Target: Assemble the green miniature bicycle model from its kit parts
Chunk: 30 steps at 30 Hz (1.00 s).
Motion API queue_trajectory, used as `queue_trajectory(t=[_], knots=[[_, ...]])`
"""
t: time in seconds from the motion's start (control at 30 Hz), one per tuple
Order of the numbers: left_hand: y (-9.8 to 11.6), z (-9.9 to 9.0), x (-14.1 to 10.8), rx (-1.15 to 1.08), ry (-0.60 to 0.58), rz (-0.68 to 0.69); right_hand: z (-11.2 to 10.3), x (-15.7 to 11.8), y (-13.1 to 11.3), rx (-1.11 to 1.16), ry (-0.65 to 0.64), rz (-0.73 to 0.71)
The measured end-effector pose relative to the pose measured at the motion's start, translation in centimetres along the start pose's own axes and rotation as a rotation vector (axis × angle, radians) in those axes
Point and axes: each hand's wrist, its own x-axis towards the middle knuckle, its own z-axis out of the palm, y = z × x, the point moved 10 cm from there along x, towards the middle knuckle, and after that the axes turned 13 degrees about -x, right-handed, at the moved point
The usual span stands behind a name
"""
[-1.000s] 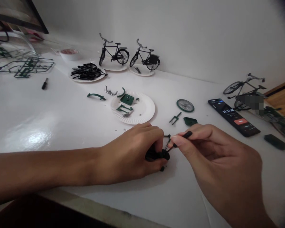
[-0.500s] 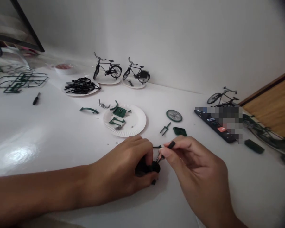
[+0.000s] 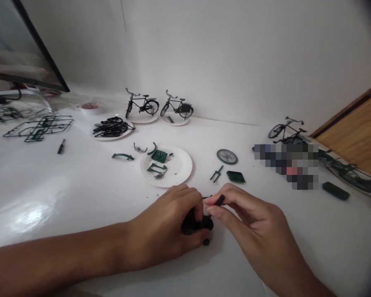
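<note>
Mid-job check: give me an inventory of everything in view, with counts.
Model bicycles: 3, black, two at back, one far right.
Paper plates: 4, white, three at back, one central.
Loose parts heap: 1, black, on back-left plate.
Sprue frames: 2, green, far left.
Small tool: 1, black, left.
Spoked wheel: 1, green, right of central plate.
Fork: 1, green, below wheel.
Curved piece: 1, green, left of central plate.
Flat piece: 1, dark green, beside fork.
Block: 1, dark green, far right.
Pixelated patch: 1, contents hidden, right.
Left hand: 1, grips black wheeled part.
Right hand: 1, pinches thin black piece.
</note>
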Motion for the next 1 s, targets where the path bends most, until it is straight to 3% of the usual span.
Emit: queue_trajectory(t=[0.17, 0.63, 0.83, 1.0], knots=[[0.1, 0.1, 0.0, 0.035, -0.019, -0.001, 0.2, 0.0, 0.1, -0.001, -0.034, 0.045], [0.3, -0.2, -0.1, 0.033, 0.016, -0.005, -0.2, -0.3, 1.0, 0.009, 0.030, 0.108], [0.1, -0.1, -0.2, 0.018, 0.031, -0.014, -0.1, -0.2, 0.8, 0.048, 0.028, 0.064], [0.1, -1.0, -0.2, -0.023, 0.061, -0.047, -3.0, 0.6, 2.2, -0.005, 0.160, 0.057]])
